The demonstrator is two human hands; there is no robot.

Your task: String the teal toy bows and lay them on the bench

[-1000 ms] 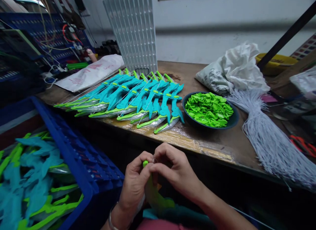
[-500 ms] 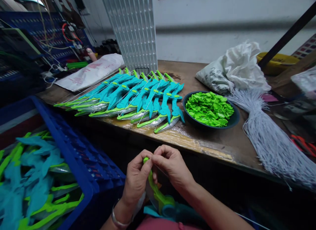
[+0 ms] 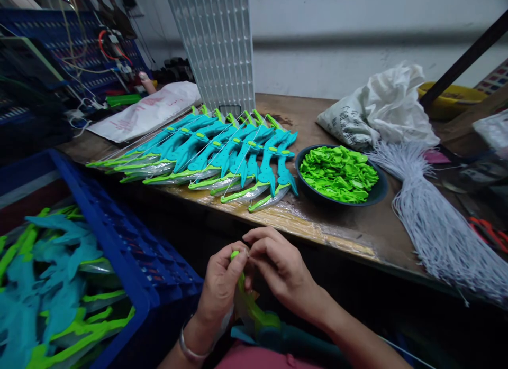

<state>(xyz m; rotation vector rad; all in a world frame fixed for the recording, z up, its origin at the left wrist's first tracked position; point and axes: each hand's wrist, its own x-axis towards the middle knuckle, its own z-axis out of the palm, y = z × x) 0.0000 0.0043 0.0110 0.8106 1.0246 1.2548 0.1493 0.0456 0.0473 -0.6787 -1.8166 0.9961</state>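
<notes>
Risk, as judged: the thin white string at the green tip of the toy bow (image 3: 248, 300) could slip out of the pinch or miss its notch, since the work is held low over the lap, near the table edge, with the string barely visible between the fingertips; the springy limb could also flick free. Left hand (image 3: 219, 284): fingers curled shut around the bow's upper green limb, thumb by the tip. Right hand (image 3: 278, 268): thumb and forefinger pinched at the same tip, touching the left hand, other fingers loosely bent; the string itself is too fine to confirm. Blue crate (image 3: 119, 252) of unstrung bows near left; row of strung bows (image 3: 222, 157) on the table (image 3: 337, 226); bowl of green parts (image 3: 337, 173) and bundle of white strings (image 3: 432, 226) right.
</notes>
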